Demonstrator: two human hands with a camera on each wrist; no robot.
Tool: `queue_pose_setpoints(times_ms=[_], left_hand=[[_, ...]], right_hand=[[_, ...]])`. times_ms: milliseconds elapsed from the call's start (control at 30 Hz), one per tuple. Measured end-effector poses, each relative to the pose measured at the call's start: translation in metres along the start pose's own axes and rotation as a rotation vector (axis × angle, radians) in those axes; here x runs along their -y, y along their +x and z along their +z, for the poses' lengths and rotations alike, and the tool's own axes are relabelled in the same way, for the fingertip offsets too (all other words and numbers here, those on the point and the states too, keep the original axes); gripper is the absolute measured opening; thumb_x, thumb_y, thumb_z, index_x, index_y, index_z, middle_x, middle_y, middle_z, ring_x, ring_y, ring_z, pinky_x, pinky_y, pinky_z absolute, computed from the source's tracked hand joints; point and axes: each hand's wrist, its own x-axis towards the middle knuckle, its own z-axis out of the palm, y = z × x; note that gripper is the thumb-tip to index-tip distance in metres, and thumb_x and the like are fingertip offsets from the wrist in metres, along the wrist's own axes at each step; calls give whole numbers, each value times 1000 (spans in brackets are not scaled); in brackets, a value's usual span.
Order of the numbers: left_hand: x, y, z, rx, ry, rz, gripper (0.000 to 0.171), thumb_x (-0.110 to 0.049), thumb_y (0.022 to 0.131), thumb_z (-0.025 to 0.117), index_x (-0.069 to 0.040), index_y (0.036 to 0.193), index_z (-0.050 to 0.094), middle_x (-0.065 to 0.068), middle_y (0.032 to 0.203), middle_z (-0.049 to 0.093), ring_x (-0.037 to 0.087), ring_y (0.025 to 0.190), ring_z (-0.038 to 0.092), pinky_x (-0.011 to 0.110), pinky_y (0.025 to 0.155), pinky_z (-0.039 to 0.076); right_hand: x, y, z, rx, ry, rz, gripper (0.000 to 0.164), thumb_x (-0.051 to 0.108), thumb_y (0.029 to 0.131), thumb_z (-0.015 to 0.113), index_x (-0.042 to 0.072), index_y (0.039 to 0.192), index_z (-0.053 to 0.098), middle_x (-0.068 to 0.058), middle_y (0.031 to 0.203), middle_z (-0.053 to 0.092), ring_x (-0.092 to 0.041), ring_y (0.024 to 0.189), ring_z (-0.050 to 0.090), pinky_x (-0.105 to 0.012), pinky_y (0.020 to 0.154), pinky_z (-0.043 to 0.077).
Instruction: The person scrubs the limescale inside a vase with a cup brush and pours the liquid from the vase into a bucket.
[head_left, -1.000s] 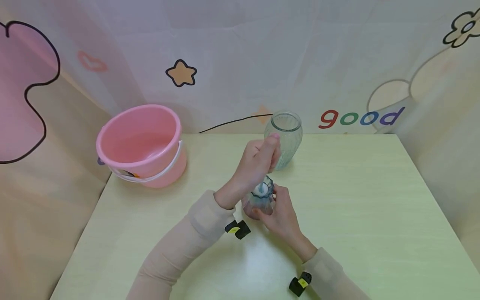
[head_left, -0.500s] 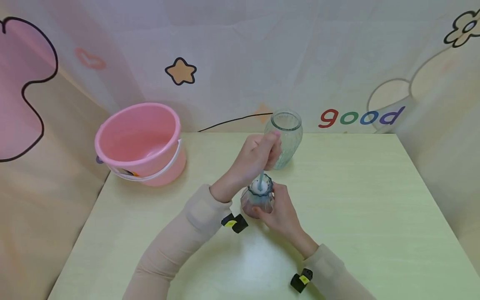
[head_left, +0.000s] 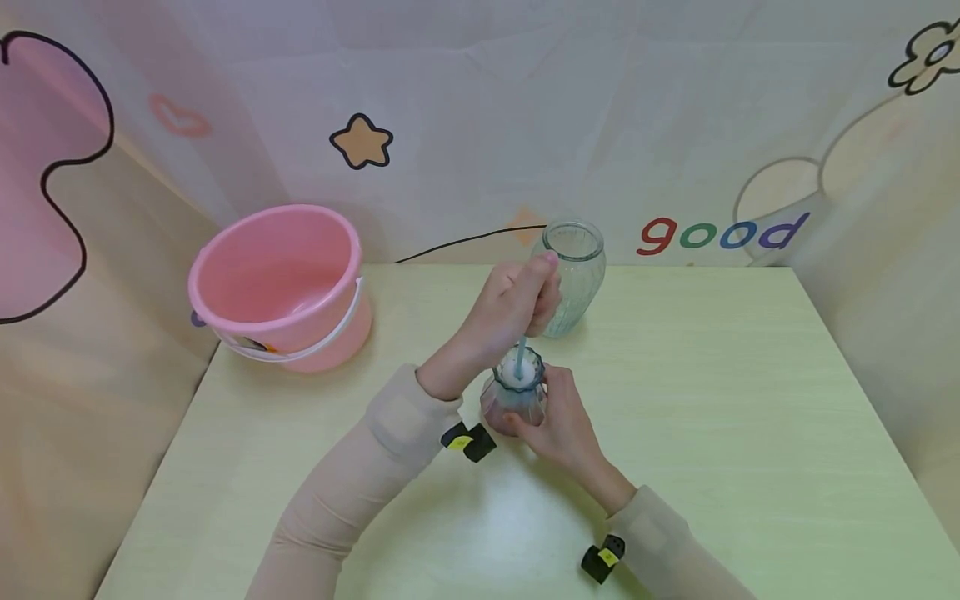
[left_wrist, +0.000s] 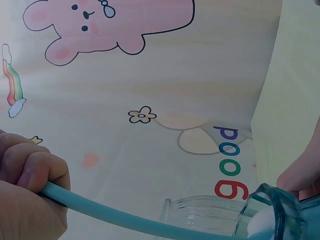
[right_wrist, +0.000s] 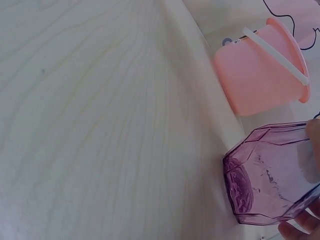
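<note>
A small faceted glass vase (head_left: 512, 412), purple below and blue at its scalloped rim, stands upright on the table in the head view. My right hand (head_left: 567, 425) grips its right side. Above the vase, my left hand (head_left: 517, 302) is curled round the light-blue handle (left_wrist: 115, 216) of a bottle brush. That handle runs down into the vase mouth, where the white brush head (left_wrist: 262, 222) shows inside the neck. Most of the head is hidden by the glass. In the right wrist view, the purple lower part of the vase fills the lower right, with my right fingertips (right_wrist: 305, 221) around it.
Behind my left hand stands a larger clear greenish glass jar (head_left: 573, 287). A pink bucket (head_left: 322, 329) with a white handle is at the back left of the pale table (head_left: 735, 417). A printed curtain (head_left: 465, 125) closes off the back and sides.
My left hand has risen slightly, and more of the blue handle shows above the vase mouth. My right hand keeps its grip on the vase. The head view has shifted a little.
</note>
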Motion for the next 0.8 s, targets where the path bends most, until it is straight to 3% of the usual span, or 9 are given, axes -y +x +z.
queue_pose_setpoints(times_ms=[800], left_hand=[[-13, 7, -2, 58, -44, 6, 48, -34, 93, 33, -7, 54, 26, 3, 48, 20, 19, 40, 17, 29, 39, 13]], right_hand=[[-3, 1, 4, -22, -11, -9, 72, 31, 69, 75, 8, 124, 35, -10, 112, 41, -19, 100, 40, -39, 80, 44]])
